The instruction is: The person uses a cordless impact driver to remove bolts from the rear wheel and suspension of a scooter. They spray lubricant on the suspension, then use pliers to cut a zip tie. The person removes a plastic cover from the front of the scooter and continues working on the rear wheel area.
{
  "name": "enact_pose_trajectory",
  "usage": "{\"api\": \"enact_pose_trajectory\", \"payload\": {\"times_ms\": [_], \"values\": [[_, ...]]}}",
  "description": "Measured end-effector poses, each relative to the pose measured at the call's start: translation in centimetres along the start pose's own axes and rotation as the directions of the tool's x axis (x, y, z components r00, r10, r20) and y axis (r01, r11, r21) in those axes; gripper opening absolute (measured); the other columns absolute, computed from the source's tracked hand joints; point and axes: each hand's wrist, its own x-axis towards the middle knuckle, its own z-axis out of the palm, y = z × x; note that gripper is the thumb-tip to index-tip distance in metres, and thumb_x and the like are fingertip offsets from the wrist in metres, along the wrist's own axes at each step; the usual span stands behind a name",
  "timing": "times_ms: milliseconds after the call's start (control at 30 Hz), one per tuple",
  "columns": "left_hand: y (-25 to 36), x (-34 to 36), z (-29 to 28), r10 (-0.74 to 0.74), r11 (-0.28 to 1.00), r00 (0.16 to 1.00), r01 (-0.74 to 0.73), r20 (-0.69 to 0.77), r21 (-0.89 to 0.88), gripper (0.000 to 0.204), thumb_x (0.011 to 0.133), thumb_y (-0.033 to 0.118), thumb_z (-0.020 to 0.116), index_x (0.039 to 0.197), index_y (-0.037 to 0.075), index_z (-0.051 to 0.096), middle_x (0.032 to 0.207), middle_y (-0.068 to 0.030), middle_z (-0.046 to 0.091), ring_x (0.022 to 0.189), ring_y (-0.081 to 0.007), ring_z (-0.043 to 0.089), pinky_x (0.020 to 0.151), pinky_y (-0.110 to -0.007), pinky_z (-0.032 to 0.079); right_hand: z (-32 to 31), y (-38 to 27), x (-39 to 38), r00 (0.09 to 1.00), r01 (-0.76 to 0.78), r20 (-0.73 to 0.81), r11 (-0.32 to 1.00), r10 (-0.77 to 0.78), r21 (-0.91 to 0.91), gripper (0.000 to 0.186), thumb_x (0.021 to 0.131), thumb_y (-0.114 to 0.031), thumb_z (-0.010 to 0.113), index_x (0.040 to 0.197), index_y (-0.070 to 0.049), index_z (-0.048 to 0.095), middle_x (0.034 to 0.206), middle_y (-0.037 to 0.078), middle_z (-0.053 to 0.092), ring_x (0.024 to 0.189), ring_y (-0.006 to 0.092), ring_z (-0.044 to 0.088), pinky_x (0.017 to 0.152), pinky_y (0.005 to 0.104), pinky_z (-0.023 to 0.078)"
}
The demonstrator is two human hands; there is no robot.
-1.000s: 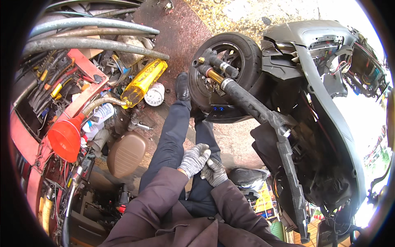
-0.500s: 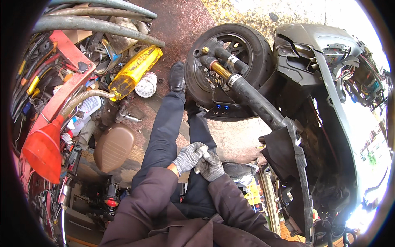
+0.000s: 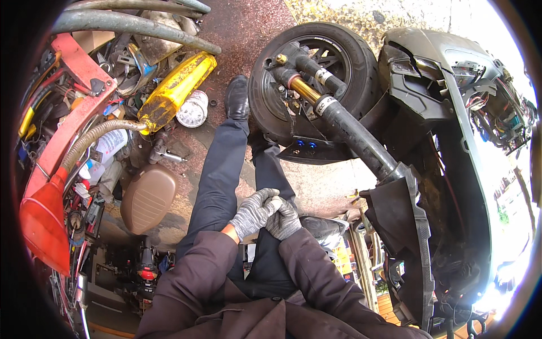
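In grey knit gloves, my left hand (image 3: 251, 214) and my right hand (image 3: 284, 218) meet above my lap, between my legs. The left fingers reach over to the right hand, and the fingertips press together. Both are closed; whatever lies between them, if anything, is hidden. Ahead of them a black-tyred wheel (image 3: 261, 110) lies on its side. Over it slants a motorcycle fork (image 3: 361, 138) with a gold tube and a dark lower leg. Neither hand touches these.
Right stands a vehicle's dark body panel (image 3: 420, 40) with exposed wiring. Left are a brown seat (image 3: 149, 199), a dirty yellow container (image 3: 178, 87), a red funnel (image 3: 44, 223), a white round part (image 3: 192, 110) and a red rack (image 3: 80, 65) among tools. Grey pipes (image 3: 130, 24) cross the upper left.
The view has shifted slightly, so the funnel and seat sit further left. My hands stay together; the left fingers lie a little more over the right.
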Motion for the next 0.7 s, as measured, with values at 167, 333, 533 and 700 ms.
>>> {"api": "enact_pose_trajectory", "payload": {"times_ms": [167, 333, 533, 700], "values": [[-0.1, 0.0, 0.0, 0.047, 0.998, 0.999, -0.047, -0.003, 0.031, 0.032, 0.093, 0.013, 0.058, 0.123, 0.001, 0.056, 0.102, -0.0031, 0.062, 0.094, -0.0077, 0.056, 0.086, -0.022, 0.046, -0.6, 0.2, 0.5, 0.999, 0.027, -0.04, 0.999, -0.029, -0.028, 0.02, 0.087, -0.022, 0.065, 0.093, -0.003, 0.064, 0.089, 0.008, 0.068, 0.082, 0.0232, 0.067, 0.074, 0.0384, 0.057], [0.4, -0.1, 0.1, 0.036, 0.999, 0.999, -0.036, -0.017, 0.027, 0.033, 0.092, 0.011, 0.058, 0.123, 0.0, 0.056, 0.104, -0.0037, 0.061, 0.097, -0.0086, 0.056, 0.089, -0.023, 0.045, -1.1, 0.2, 0.8, 0.997, 0.022, -0.078, 1.0, -0.022, -0.008, 0.019, 0.087, -0.02, 0.065, 0.093, -0.002, 0.064, 0.088, 0.008, 0.068, 0.081, 0.0219, 0.067, 0.076, 0.0365, 0.056], [0.4, 0.1, 0.0, 0.046, 0.998, 0.999, -0.046, -0.001, 0.039, 0.031, 0.092, 0.011, 0.059, 0.122, 0.001, 0.057, 0.103, -0.0032, 0.062, 0.097, -0.0087, 0.056, 0.088, -0.024, 0.046, -1.4, 0.2, 1.0, 0.998, -0.007, -0.063, 0.999, 0.01, 0.043, 0.014, 0.085, -0.014, 0.065, 0.096, -0.005, 0.066, 0.091, 0.009, 0.069, 0.084, 0.0222, 0.068, 0.08, 0.0378, 0.057], [0.7, 0.1, -0.2, 0.013, 1.0, 1.0, -0.013, 0.007, 0.016, 0.028, 0.092, 0.015, 0.061, 0.117, 0.003, 0.06, 0.104, -0.0053, 0.063, 0.098, -0.011, 0.057, 0.088, -0.027, 0.047, -1.2, 0.1, 1.3, 1.0, -0.01, -0.017, 0.999, 0.011, 0.032, 0.014, 0.085, -0.015, 0.065, 0.096, -0.005, 0.066, 0.088, 0.008, 0.07, 0.083, 0.0226, 0.068, 0.079, 0.0392, 0.057]]}}
